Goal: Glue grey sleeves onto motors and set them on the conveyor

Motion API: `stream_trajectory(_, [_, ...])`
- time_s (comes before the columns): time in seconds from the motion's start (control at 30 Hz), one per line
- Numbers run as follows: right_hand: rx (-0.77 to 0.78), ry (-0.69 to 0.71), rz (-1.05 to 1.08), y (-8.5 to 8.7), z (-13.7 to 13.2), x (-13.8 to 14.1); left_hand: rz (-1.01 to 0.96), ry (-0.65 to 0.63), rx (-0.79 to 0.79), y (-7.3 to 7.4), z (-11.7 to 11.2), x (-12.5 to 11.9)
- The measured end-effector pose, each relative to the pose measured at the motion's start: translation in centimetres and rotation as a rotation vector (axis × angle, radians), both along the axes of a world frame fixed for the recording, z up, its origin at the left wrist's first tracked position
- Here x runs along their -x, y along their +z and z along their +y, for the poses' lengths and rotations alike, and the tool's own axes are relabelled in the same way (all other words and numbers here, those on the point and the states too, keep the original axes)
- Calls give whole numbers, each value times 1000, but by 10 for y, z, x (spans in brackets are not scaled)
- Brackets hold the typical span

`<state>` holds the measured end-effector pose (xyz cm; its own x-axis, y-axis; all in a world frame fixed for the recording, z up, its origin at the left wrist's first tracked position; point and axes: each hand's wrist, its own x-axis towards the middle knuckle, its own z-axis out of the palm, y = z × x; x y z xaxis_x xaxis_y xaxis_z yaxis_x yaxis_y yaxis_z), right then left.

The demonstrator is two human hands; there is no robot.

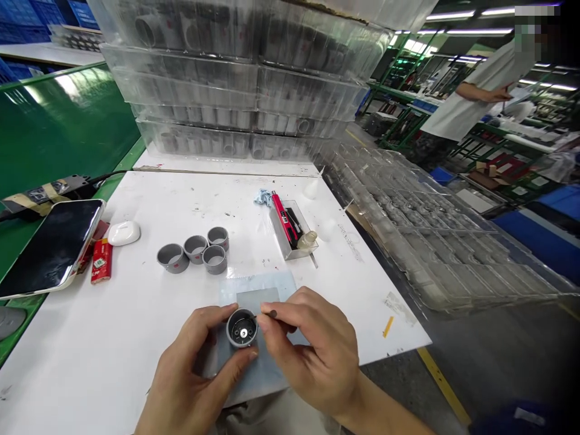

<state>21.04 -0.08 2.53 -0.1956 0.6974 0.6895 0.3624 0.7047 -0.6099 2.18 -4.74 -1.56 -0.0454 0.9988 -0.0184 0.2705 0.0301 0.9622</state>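
My left hand (194, 368) grips a short grey round cup (230, 339) between thumb and fingers, its mouth facing up. A black inside with a bright round centre shows in it. My right hand (312, 344) pinches a small, thin dark tool (270, 314) at the cup's right rim; its tip is too small to make out. Under both hands lies a light blue sheet (283, 284) with a grey rectangular piece (258, 297) on it. Several similar grey cups (173, 264) stand together further back, to the left.
A clear tray (290, 251) holds a red pen-like cutter (283, 217) and a small glass bottle (308, 240). At left lie a phone (49, 241), a white earbud case (124, 233) and a red packet (101, 261). Stacked clear boxes (199, 78) rise behind; a person (480, 96) stands far right.
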Motion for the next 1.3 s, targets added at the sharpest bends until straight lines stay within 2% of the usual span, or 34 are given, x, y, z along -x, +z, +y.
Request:
stream_trajectory(0.1, [42, 34, 34, 10, -4, -7, 11, -6, 36, 3, 0, -1])
stream_trajectory(0.17, [35, 0, 114, 18, -1, -18, 17, 42, 75, 6, -1, -3])
stream_trajectory(0.2, [4, -64, 166, 21, 4, -25, 15, 70, 92, 8, -1, -5])
stream_trajectory(0.33, [-207, -463, 299, 32, 45, -56, 20, 120, 90, 12, -5, -11])
stream_trajectory(0.4, [-219, -550, 250, 33, 67, -68, 33, 109, 53, 11, -6, -12])
stream_trajectory(0.53, [-105, -533, 63, 24, 91, -76, 75, 63, -54, 5, -7, -8])
stream_trajectory(0.7, [76, -399, -130, 6, 99, -75, 212, -134, -268, -3, -4, 4])
stream_trajectory(0.8, [98, -399, -126, 11, 101, -78, 235, -167, -305, -5, -3, 7])
stream_trajectory(0.87, [51, -449, -53, 22, 99, -80, 233, -167, -309, -6, -3, 6])
stream_trajectory(0.93, [-83, -514, 74, 37, 92, -79, 224, -169, -316, -5, -3, 6])
stream_trajectory(1.03, [-308, -548, 286, 52, 71, -70, 199, -172, -297, -2, -3, 5])
stream_trajectory(1.07, [-337, -544, 330, 54, 60, -65, 190, -179, -290, -1, -3, 4])
stream_trajectory(1.13, [-267, -481, 343, 52, 33, -54, 167, -191, -285, 2, -2, 4])
stream_trajectory(1.17, [-141, -416, 321, 49, 20, -49, 157, -199, -285, 3, -2, 4])
stream_trajectory(1.23, [56, -199, 238, 41, -4, -39, 142, -215, -283, 5, -2, 4])
stream_trajectory(1.3, [150, -34, 165, 32, -18, -31, 128, -226, -285, 6, -2, 5])
